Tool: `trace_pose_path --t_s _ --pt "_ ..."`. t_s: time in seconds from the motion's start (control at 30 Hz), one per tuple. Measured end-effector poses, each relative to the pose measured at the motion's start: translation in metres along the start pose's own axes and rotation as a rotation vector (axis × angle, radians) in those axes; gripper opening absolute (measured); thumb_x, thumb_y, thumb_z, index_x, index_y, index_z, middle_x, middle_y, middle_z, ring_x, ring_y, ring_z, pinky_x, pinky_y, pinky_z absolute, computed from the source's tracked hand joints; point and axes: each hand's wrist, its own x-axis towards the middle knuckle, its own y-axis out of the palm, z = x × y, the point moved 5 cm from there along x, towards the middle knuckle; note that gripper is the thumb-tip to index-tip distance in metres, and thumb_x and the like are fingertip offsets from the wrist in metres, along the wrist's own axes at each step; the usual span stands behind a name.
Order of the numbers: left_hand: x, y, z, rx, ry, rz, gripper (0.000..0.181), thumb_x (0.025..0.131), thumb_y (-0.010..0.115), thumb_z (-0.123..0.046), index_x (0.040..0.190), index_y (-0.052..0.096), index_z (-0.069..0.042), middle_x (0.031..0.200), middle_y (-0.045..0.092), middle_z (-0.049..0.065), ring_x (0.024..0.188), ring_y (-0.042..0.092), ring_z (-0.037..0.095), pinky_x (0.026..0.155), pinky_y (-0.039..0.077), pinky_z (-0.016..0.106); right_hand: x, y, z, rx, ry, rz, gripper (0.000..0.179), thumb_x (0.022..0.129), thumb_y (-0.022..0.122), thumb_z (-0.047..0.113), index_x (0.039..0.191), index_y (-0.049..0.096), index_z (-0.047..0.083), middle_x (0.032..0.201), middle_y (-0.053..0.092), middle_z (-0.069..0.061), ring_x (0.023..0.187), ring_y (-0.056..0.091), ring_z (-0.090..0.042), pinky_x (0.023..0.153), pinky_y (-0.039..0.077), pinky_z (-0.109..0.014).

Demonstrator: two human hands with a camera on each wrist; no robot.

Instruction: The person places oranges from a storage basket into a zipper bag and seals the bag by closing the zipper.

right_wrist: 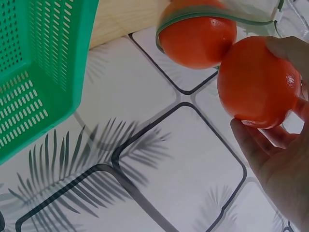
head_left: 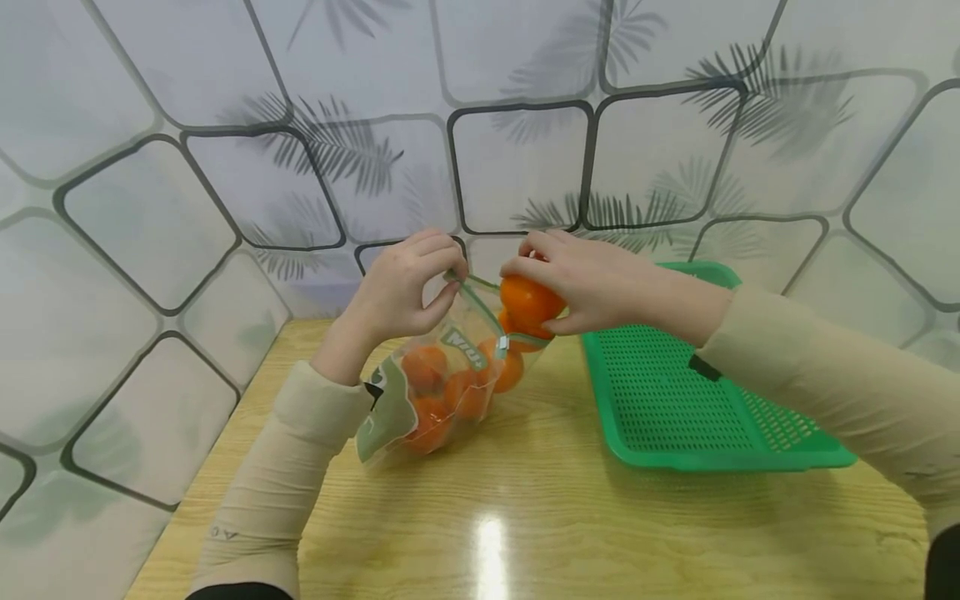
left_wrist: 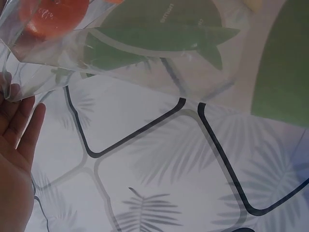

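A clear plastic zip bag (head_left: pixel 468 354) with green print leans on the wooden table, with several oranges (head_left: pixel 426 368) inside. My left hand (head_left: pixel 408 283) pinches the rim of the bag beside its green zip strip. In the left wrist view, the bag film (left_wrist: pixel 159 43) stretches past the fingers (left_wrist: pixel 29 125). My right hand (head_left: pixel 577 279) holds an orange (right_wrist: pixel 258 82) between thumb and fingers, right at the bag's mouth. Close against it is another orange (right_wrist: pixel 198 41), with the zip strip (right_wrist: pixel 212 15) running across it. A white slider (head_left: pixel 503 342) sits on the strip.
To the right, a green plastic basket (head_left: pixel 615 425) with perforated walls and floor stands on the table (head_left: pixel 420 525), partly behind my right forearm. A wall covering (head_left: pixel 517 167) with leaf and rounded-line patterns rises behind the table and along its left side.
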Motion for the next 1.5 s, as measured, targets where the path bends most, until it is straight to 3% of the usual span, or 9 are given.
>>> trace_pose_path --t_s 0.43,0.6,0.93,1.37,1.5 --pt "0.001 -0.004 0.005 -0.101 -0.027 -0.026 0.005 0.089 0.067 -0.002 0.088 0.066 -0.006 0.088 0.067 0.008 0.089 0.057 0.025 0.089 0.047 0.044 0.012 0.004 0.004 0.025 -0.003 -0.013 0.067 0.080 0.090 0.030 0.138 0.058 0.020 0.133 0.056 -0.012 0.112 0.062 -0.029 0.088 0.061 -0.044" --pt "0.001 -0.005 0.006 -0.106 -0.027 -0.025 0.005 0.088 0.067 -0.003 0.088 0.066 -0.007 0.088 0.066 0.008 0.089 0.057 0.026 0.089 0.046 0.044 0.017 0.005 0.007 0.025 -0.032 -0.036 0.067 0.080 0.089 0.031 0.138 0.059 0.018 0.132 0.058 -0.014 0.113 0.061 -0.030 0.094 0.059 -0.045" --pt "-0.002 -0.004 0.005 -0.113 -0.018 -0.017 0.004 0.089 0.068 -0.002 0.090 0.065 -0.005 0.089 0.065 0.009 0.090 0.056 0.027 0.092 0.047 0.044 0.022 0.011 0.005 0.084 -0.026 -0.081 0.068 0.079 0.090 0.031 0.138 0.060 0.015 0.129 0.059 -0.015 0.110 0.062 -0.029 0.092 0.059 -0.044" --pt "-0.003 -0.004 0.003 -0.101 0.003 -0.018 0.005 0.089 0.067 -0.001 0.090 0.066 -0.005 0.093 0.067 0.009 0.093 0.058 0.028 0.092 0.048 0.044 0.031 0.020 0.013 0.147 -0.010 -0.060 0.074 0.079 0.093 0.035 0.142 0.060 0.015 0.134 0.059 -0.014 0.119 0.058 -0.030 0.099 0.056 -0.046" --pt "-0.004 -0.003 0.004 -0.096 0.010 -0.020 0.004 0.090 0.067 -0.001 0.090 0.066 -0.006 0.092 0.067 0.009 0.091 0.057 0.027 0.090 0.048 0.044 0.032 0.021 0.015 0.145 -0.047 -0.078 0.074 0.079 0.093 0.031 0.142 0.061 0.010 0.134 0.061 -0.015 0.121 0.057 -0.032 0.102 0.055 -0.048"
